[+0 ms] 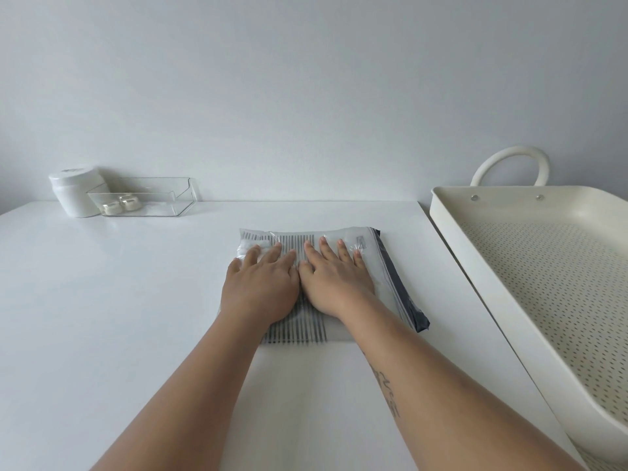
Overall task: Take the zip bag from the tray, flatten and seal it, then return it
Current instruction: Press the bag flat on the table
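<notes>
A clear zip bag [390,266] with a dark zip strip along its right edge lies flat on the white table, holding a folded striped cloth. My left hand [260,287] rests palm down on the bag's left half, fingers spread. Beside it, my right hand [334,282] presses flat on the right half, thumbs nearly touching. Neither hand grips anything. The cream perforated tray [475,266] stands to the right of the bag with nothing in it.
At the back left, a white jar [73,192] stands next to a clear plastic box [153,198] holding two small pale objects. The tray has a looped handle [509,164] at its far end. The table [102,317] meets a wall behind.
</notes>
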Motion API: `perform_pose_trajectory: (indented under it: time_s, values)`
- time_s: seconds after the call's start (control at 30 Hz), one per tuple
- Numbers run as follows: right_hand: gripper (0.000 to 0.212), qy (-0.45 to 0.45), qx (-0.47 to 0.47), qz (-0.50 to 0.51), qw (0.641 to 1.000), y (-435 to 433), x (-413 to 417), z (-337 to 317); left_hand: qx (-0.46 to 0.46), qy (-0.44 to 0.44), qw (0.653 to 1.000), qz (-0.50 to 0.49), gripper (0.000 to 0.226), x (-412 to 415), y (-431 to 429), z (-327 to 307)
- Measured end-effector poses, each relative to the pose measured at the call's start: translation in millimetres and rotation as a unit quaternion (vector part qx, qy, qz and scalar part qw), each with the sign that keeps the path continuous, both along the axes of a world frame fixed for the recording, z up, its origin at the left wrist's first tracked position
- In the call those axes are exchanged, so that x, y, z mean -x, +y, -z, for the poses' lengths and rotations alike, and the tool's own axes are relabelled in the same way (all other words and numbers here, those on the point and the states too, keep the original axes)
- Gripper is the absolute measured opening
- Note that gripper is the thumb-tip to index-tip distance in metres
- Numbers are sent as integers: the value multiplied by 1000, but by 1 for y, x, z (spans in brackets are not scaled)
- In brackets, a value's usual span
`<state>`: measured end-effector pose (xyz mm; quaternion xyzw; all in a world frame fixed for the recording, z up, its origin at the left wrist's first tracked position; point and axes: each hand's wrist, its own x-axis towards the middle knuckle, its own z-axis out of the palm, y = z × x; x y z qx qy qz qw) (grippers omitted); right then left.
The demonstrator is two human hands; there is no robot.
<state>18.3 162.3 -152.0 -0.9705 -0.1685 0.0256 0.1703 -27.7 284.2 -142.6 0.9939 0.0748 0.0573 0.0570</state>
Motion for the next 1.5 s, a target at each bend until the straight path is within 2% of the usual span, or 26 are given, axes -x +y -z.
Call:
perform_pose_trajectory:
  time_s: [0.5, 0.8, 0.87, 0.93, 1.03, 1.1, 1.17, 1.27, 1.5]
  values:
    - [58, 7, -18, -3, 1000, -1, 0, -2, -9, 3, 1000, 0, 53, -2, -1, 1]
    - [52, 25, -90, -27, 995, -8, -3, -9, 3, -6, 1000, 0, 53, -1, 0, 3]
    - [51, 1, -96, -21, 995, -11, -3, -17, 3, 0, 1000, 3, 52, -1, -1, 2]
    - [49, -63, -121, -22, 990, -9, -1, -26, 8, -5, 1000, 12, 52, 1, -2, 1]
    - [47, -123, -155, -82, 977, 10, 0, -39, 72, -45, 996, 36, 52, 2, -1, -4]
    - [49, -77, -130, -105, 983, 23, -3, -41, 135, -84, 987, 34, 49, 4, 4, -8]
    - [50, -25, -72, -109, 991, 27, -10, -33, 158, -77, 984, 13, 44, 5, 8, -9]
    - [51, -2, 7, -103, 995, 21, -19, -14, 119, -19, 993, -11, 46, 8, 12, -5]
    - [64, -45, 74, -30, 996, -17, -41, -1, 63, 4, 998, -5, 53, 2, 1, 1]
